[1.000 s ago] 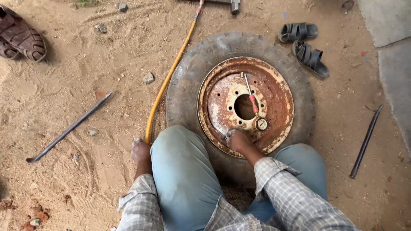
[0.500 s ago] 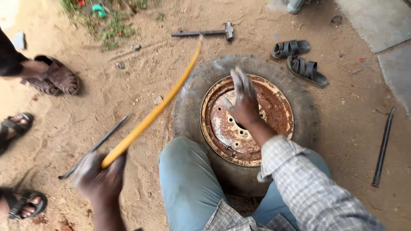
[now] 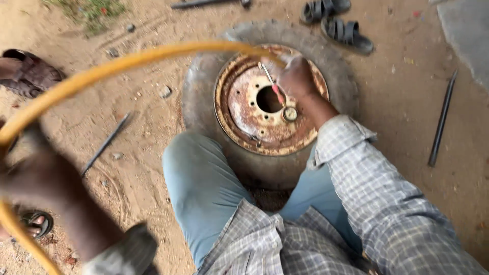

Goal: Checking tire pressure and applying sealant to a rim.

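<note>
Since the earlier frame, left hand point(image 3: 38, 178) has risen close to the camera and now fills the lower left, badly blurred. Hose point(image 3: 127, 58) has gone with it: yellow arc from that hand up and across to the wheel. Right hand point(image 3: 298, 76) has shifted from the hub middle to the upper right of the rim point(image 3: 244, 117).

Left hand: wrapped around the hose, fist closed on it as far as the blur allows (individual fingers not readable).

Right hand: on the rusty rim, where the hose end comes in. Fingers curled down, but whether they actually clamp the hose end cannot be told. Small gauge point(image 3: 290, 113) with a thin red-marked stem lies on the rim just beside this hand, near the centre hole.

Tyre point(image 3: 204, 86) lies flat on sandy ground, directly in front of the person's knees, its near edge hidden behind the jeans.

Around it: dark rod point(image 3: 104, 145) on the ground to the left, another bar point(image 3: 440, 119) well apart on the right, pair of sandals point(image 3: 338, 20) beyond the tyre, brown sandal point(image 3: 28, 71) at far left, long tool point(image 3: 204, 4) at the top edge.
</note>
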